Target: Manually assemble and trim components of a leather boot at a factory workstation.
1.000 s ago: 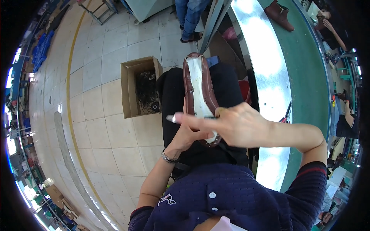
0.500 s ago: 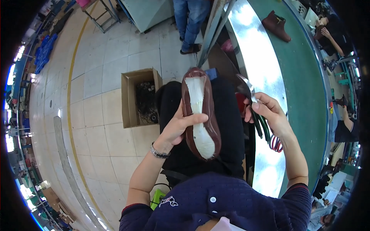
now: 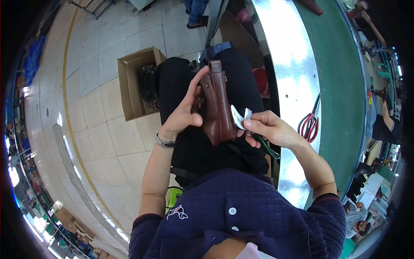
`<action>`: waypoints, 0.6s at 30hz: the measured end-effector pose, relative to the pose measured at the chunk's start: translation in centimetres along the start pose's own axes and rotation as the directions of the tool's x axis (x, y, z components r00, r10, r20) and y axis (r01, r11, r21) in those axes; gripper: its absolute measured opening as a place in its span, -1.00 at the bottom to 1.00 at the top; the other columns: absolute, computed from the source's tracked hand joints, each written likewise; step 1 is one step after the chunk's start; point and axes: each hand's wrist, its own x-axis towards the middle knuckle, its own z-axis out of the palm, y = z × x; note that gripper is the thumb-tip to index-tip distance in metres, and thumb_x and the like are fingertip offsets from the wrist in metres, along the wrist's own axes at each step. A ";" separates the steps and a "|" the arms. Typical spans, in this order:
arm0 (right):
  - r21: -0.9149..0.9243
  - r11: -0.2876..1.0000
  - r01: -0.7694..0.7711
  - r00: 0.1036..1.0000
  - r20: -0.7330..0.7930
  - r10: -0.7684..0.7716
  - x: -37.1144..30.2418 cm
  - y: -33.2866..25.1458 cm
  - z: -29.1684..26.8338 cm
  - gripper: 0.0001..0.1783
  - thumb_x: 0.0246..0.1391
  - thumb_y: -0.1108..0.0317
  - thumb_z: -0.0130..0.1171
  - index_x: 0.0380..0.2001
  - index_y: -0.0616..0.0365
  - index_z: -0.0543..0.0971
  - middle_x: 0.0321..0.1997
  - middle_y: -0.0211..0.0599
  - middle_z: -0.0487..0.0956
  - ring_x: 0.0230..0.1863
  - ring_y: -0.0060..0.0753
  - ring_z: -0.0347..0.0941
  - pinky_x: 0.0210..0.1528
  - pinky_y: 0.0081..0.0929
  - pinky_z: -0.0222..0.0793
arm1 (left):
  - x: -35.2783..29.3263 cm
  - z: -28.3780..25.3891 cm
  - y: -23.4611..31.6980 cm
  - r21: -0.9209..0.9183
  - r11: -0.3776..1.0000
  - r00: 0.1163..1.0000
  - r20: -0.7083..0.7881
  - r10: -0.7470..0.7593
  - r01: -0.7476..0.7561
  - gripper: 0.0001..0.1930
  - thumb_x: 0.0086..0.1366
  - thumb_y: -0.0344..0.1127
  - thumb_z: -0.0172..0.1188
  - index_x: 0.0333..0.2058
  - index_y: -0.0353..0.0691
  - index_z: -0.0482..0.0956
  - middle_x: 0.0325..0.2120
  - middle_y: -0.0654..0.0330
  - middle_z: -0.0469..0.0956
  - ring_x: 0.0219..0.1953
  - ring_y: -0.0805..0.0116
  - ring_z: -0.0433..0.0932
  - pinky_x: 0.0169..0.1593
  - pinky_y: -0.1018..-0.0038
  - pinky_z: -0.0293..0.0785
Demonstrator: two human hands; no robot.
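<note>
A brown leather ankle boot [image 3: 217, 108] stands over my lap, its seamed side with a loop at the top facing up. My left hand [image 3: 185, 108] is beside its left side, fingers spread and thumb apart, the fingertips close to the leather and partly hidden by it. Closed in my right hand [image 3: 271, 128] is a pair of pincers [image 3: 268, 148] with green handles and pale metal jaws. Those jaws lie near the boot's lower right side, and some of my right fingers reach the leather there.
Red-handled scissors [image 3: 308, 127] lie on the shiny metal bench edge [image 3: 293, 56]. Beyond it runs a green work surface [image 3: 334, 86] with another brown boot [image 3: 311, 6]. An open cardboard box [image 3: 128, 93] with dark scraps stands left of my knees. Other people sit far right.
The boot has turned from its white-strip underside to its seamed upper. My left hand has loosened around it. My right hand has brought the pincers leftward, near the boot.
</note>
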 end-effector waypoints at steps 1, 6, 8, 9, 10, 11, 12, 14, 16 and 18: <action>-0.027 1.000 -0.003 1.000 0.025 0.003 0.0 0.0 0.4 -0.53 0.31 0.02 0.02 -0.31 0.28 0.58 -0.62 -0.44 0.48 -0.58 -0.66 0.37 -0.47 -0.67 0.28 | 0.2 0.3 0.1 0.095 0.995 0.999 -0.051 0.009 -0.004 0.12 -0.05 0.06 0.49 0.35 -0.05 -0.09 0.23 0.12 0.21 0.27 0.26 0.21 0.32 0.38 0.08; -0.224 0.974 0.022 0.999 0.045 -0.012 0.4 0.0 1.1 -0.46 0.29 -0.07 0.02 -0.48 0.23 0.59 -0.70 -0.49 0.43 -0.65 -0.66 0.34 -0.52 -0.64 0.26 | 1.1 4.1 0.2 0.078 0.997 0.951 -0.309 0.019 0.005 -0.46 0.28 0.08 0.22 0.03 -0.15 0.32 -0.17 0.29 0.43 -0.16 0.54 0.42 -0.04 0.58 0.38; -0.294 0.955 -0.029 0.995 0.080 0.054 0.5 -0.4 1.1 -0.43 0.30 -0.07 -0.01 -0.55 0.22 0.57 -0.73 -0.46 0.43 -0.66 -0.62 0.37 -0.52 -0.61 0.27 | 1.1 5.2 -0.2 0.141 0.990 0.881 -0.467 0.076 -0.011 -0.62 0.34 0.05 0.16 -0.17 -0.15 0.39 -0.41 0.42 0.34 -0.39 0.69 0.29 -0.29 0.67 0.30; -0.360 0.930 -0.076 0.987 0.104 0.121 0.5 -0.8 1.1 -0.39 0.31 -0.08 -0.03 -0.63 0.20 0.54 -0.76 -0.43 0.43 -0.67 -0.58 0.39 -0.53 -0.57 0.28 | 1.2 5.4 -0.1 0.140 0.990 0.868 -0.487 0.094 -0.029 -0.64 0.33 0.04 0.18 -0.27 -0.14 0.37 -0.47 0.45 0.30 -0.43 0.70 0.24 -0.32 0.68 0.24; -0.362 0.929 -0.079 0.986 0.108 0.126 0.4 -1.3 1.4 -0.39 0.31 -0.08 -0.03 -0.63 0.20 0.54 -0.76 -0.43 0.43 -0.67 -0.58 0.39 -0.53 -0.57 0.28 | 1.1 5.4 -0.2 0.138 0.990 0.865 -0.492 0.094 -0.029 -0.64 0.33 0.04 0.18 -0.27 -0.14 0.37 -0.47 0.45 0.30 -0.43 0.70 0.24 -0.32 0.68 0.24; -0.467 0.884 -0.032 0.993 0.087 0.081 0.3 -1.9 1.7 -0.37 0.31 -0.08 -0.06 -0.66 0.21 0.53 -0.77 -0.35 0.43 -0.69 -0.47 0.42 -0.54 -0.50 0.30 | 1.0 5.4 -0.3 0.141 0.990 0.859 -0.503 0.098 -0.030 -0.64 0.33 0.04 0.17 -0.29 -0.14 0.36 -0.47 0.45 0.30 -0.43 0.70 0.23 -0.32 0.68 0.24; -0.567 0.823 0.013 0.997 0.070 0.032 0.2 -2.3 2.0 -0.34 0.32 -0.07 -0.08 -0.70 0.23 0.52 -0.79 -0.26 0.44 -0.70 -0.37 0.45 -0.56 -0.43 0.32 | 0.9 5.4 -0.3 0.145 0.989 0.852 -0.513 0.103 -0.032 -0.64 0.34 0.03 0.17 -0.30 -0.13 0.35 -0.47 0.45 0.29 -0.43 0.71 0.23 -0.33 0.68 0.24; -0.690 0.722 0.046 0.998 0.056 -0.011 0.2 -2.6 1.9 -0.34 0.32 -0.06 -0.08 -0.69 0.26 0.53 -0.79 -0.19 0.44 -0.71 -0.25 0.46 -0.58 -0.37 0.33 | 1.1 5.2 -0.6 0.151 0.987 0.850 -0.512 0.121 -0.050 -0.65 0.34 0.03 0.17 -0.31 -0.13 0.34 -0.48 0.45 0.29 -0.43 0.71 0.23 -0.33 0.68 0.24; -0.792 0.606 0.072 0.997 0.051 -0.053 0.3 -3.3 2.2 -0.33 0.32 -0.04 -0.07 -0.69 0.28 0.54 -0.78 -0.11 0.45 -0.71 -0.14 0.47 -0.61 -0.30 0.33 | 1.2 5.1 -0.7 0.155 0.986 0.848 -0.514 0.132 -0.060 -0.66 0.34 0.02 0.17 -0.32 -0.12 0.33 -0.49 0.45 0.28 -0.43 0.71 0.22 -0.33 0.68 0.24; -0.872 0.489 0.021 0.998 -0.007 -0.056 0.4 -4.8 2.7 -0.32 0.31 -0.05 -0.07 -0.68 0.31 0.56 -0.79 -0.05 0.44 -0.73 -0.03 0.45 -0.64 -0.23 0.32 | 1.6 5.0 -0.5 0.168 0.983 0.823 -0.547 0.154 -0.072 -0.67 0.33 -0.01 0.19 -0.31 -0.14 0.37 -0.48 0.44 0.31 -0.42 0.70 0.24 -0.32 0.67 0.25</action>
